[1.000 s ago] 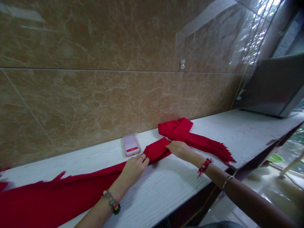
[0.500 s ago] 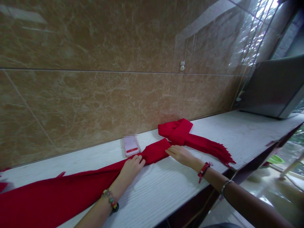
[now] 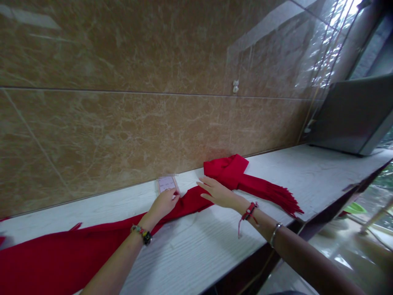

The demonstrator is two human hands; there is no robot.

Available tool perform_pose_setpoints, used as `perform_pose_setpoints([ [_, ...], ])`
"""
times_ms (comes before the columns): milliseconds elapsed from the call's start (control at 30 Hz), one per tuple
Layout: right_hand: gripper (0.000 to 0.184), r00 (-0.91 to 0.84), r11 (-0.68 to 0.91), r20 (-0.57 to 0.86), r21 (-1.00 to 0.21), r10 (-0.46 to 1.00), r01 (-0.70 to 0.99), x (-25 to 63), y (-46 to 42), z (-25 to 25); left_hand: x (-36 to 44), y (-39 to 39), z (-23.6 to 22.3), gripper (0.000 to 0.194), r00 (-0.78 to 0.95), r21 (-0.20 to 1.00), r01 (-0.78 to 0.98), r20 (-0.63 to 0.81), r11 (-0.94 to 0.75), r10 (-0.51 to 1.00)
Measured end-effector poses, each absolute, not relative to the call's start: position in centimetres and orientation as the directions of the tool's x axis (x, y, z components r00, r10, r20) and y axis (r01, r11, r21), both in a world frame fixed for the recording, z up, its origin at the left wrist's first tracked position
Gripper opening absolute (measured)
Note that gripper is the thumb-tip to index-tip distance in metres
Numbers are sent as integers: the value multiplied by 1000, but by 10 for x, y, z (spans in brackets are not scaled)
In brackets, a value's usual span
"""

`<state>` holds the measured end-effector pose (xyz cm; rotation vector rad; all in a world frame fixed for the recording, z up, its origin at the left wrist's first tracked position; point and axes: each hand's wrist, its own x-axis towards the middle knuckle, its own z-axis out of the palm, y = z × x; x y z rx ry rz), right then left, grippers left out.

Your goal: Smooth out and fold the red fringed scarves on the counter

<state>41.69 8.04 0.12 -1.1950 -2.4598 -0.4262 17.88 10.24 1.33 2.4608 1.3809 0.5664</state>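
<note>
A long red scarf (image 3: 76,254) with a fringed end (image 3: 284,198) lies along the white counter, narrowing to a gathered strip near the middle. My left hand (image 3: 164,203), wearing a beaded bracelet and a ring, is curled at the scarf's upper edge and covers the lower part of a phone (image 3: 167,183). Its fingertips are hidden, so what they hold, if anything, does not show. Above the folded middle of the scarf is my right hand (image 3: 219,193), palm down with fingers stretched and apart. Past it, the scarf folds in a loop (image 3: 225,168) by the wall.
A brown marble-tiled wall (image 3: 123,135) runs along the back of the white counter (image 3: 190,246). A large grey box-like appliance (image 3: 350,114) stands at the far right end. Below the counter's front edge, a green basin (image 3: 355,207) sits on the floor.
My left hand has moved up and left, onto the phone's lower part. My right hand has shifted left and up with its fingers spreading. The phone screen looks different.
</note>
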Motion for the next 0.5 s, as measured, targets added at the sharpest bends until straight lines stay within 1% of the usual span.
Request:
perform_pose_setpoints([
  [67,46,-596,602,373,114,711,790,413,88,-9,183,109,10,21,481,433,748,168,-503,860],
  [133,48,-600,605,332,101,728,790,413,92,-19,188,112,8,21,486,462,741,132,-488,864],
  [300,50,-566,588,332,40,755,808,418,91,-30,200,118,13,26,489,489,754,28,-438,872],
  [500,50,-575,603,355,39,737,797,418,92,-30,203,139,29,34,472,455,817,-171,-355,865],
])
